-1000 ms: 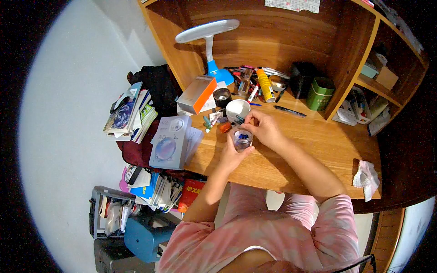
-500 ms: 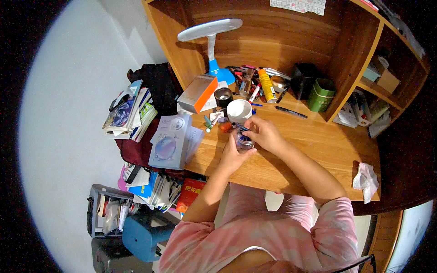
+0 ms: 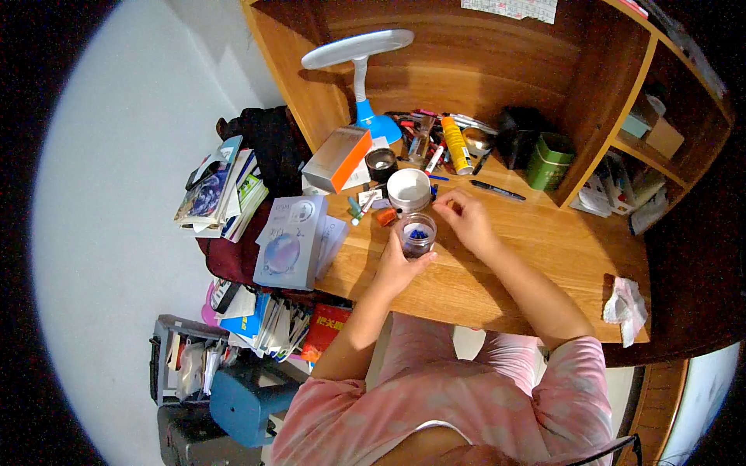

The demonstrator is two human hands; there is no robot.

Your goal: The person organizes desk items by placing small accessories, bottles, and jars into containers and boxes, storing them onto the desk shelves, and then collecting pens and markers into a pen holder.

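Note:
My left hand (image 3: 399,268) is wrapped round a clear jar (image 3: 420,246) near the front of the desk. Small dark blue pieces (image 3: 418,234) lie inside the jar, which has an open top. To the right of the jar, my right hand (image 3: 468,223) hovers with thumb and fingers pinched together; whatever is between them, if anything, is too small to make out. Just behind the jar stands a white round tub (image 3: 409,189). A small orange-red item (image 3: 385,217) and a green-capped tube (image 3: 357,213) lie left of the tub.
A black round pot (image 3: 381,164), an orange-edged box (image 3: 339,161) and a blue-based lamp (image 3: 376,124) stand behind. Pens, a yellow tube (image 3: 457,146) and a green tin (image 3: 549,162) line the back. A pale box (image 3: 289,242) is at left, a crumpled tissue (image 3: 625,301) at right.
My right hand has moved off the jar's mouth to the right, uncovering the blue pieces inside. My left hand still holds the jar in nearly the same place.

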